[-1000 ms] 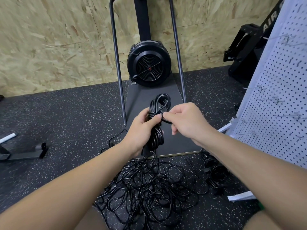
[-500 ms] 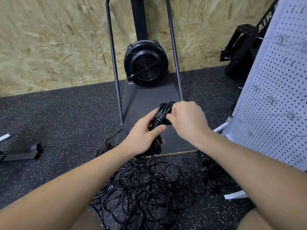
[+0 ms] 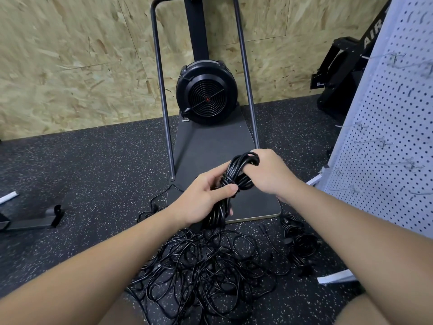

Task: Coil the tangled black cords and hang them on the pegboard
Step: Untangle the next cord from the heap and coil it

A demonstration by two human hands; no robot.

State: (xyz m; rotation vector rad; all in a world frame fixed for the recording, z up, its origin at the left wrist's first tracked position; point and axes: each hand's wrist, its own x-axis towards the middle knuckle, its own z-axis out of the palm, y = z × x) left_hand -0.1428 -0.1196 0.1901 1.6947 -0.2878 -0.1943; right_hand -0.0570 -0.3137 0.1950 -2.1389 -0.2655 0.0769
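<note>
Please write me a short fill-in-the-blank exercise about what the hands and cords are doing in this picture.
1. Both hands hold a coiled bundle of cord whose colour is ____.
2. The left hand grips the bundle around its ____.
3. The tangled cords lie on the ____.
4. The white pegboard stands on the ____ side of the picture, beyond the right hand.

Missing words: black; middle; floor; right

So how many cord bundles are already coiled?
2: one coil held in both hands, left hand and right hand; one on the floor by the pegboard. The tangle may hide more.
</note>
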